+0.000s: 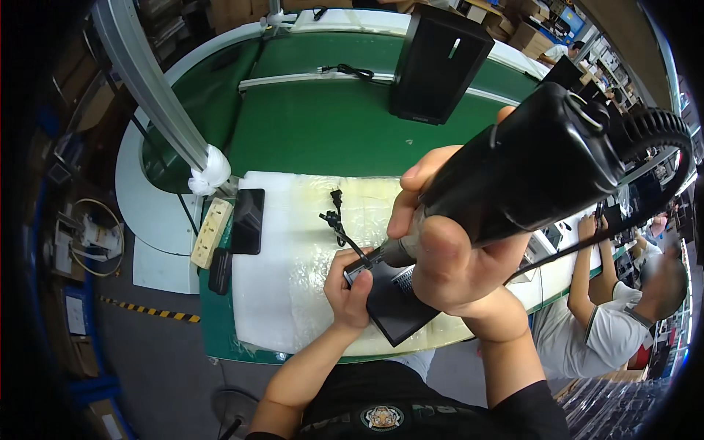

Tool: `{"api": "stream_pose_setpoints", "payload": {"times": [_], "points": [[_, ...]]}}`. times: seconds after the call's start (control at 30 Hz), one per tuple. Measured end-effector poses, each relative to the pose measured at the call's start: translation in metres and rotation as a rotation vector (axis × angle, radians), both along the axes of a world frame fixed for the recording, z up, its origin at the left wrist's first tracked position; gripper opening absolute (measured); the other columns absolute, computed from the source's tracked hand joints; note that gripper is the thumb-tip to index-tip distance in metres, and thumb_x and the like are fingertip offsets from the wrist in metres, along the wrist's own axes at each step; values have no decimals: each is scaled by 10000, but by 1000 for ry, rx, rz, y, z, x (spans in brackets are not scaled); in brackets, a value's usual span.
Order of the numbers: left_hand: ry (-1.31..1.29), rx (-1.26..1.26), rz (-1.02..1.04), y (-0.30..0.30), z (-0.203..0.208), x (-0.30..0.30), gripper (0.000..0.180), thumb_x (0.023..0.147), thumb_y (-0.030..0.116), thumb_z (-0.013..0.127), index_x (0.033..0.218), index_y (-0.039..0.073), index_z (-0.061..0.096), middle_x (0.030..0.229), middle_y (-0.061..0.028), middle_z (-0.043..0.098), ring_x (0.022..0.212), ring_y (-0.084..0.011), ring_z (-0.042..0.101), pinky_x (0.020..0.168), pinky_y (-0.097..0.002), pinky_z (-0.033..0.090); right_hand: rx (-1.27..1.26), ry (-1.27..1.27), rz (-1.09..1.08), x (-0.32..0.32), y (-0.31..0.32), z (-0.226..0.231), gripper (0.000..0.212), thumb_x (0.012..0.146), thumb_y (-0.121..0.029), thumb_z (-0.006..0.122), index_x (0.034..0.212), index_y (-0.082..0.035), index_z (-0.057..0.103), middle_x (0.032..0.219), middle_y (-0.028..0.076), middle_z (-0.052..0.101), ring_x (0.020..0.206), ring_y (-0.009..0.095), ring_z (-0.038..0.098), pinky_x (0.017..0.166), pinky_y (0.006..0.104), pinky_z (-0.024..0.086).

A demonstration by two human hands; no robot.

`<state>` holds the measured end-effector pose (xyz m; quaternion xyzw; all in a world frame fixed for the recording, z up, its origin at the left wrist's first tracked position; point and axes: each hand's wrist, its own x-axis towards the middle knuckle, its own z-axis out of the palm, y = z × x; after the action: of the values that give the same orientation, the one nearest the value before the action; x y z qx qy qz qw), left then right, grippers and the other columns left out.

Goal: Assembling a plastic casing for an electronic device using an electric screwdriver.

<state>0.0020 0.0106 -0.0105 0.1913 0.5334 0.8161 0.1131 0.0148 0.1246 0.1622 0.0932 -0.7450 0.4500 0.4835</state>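
My right hand (pixel 458 268) is wrapped round a corded black electric screwdriver (pixel 521 172), raised close to the camera. Its narrow end slants down to the far edge of a flat black rectangular device (pixel 392 312); whether the bit touches is hidden. At the device's left corner, my left hand (pixel 348 290) grips it with the thumb on top. A short black power cord (pixel 331 218) with a plug runs from that corner over the padded mat (pixel 268 301).
Left on the bench lie a black rectangular case (pixel 248 220), a cream power strip (pixel 211 233) and a small black object (pixel 219 271). Beyond, a tall black speaker (pixel 440 66) and a coiled cord (pixel 352 71) rest on the green conveyor (pixel 323 117). At right a co-worker (pixel 609 315) sits.
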Motion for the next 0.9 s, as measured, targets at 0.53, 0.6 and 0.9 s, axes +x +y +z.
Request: {"api": "stream_pose_setpoints", "payload": {"times": [0.53,0.6,0.9], "points": [[97,-5,-5,0,6,-3,351,900,227,593,1107,-57,577,1083,-140,590,994,-205,564,924,-319,417,-92,100,88,-11,-9,-19,570,931,-257,660,1287,40,329,1069,227,583,652,162,606,552,254,510],[103,-20,1,1,8,-2,351,900,221,587,1112,-58,576,1088,-143,594,1006,-211,563,936,-323,413,-105,98,84,-13,-10,-19,576,932,-228,657,1303,33,302,1071,237,590,652,162,610,553,257,510],[133,-175,18,-6,1,7,392,885,145,527,1218,-59,493,1214,-179,569,1111,-245,528,1028,-364,371,-120,415,-303,80,50,32,392,961,-208,574,1212,43,406,1044,186,632,626,145,604,555,249,493]]}}
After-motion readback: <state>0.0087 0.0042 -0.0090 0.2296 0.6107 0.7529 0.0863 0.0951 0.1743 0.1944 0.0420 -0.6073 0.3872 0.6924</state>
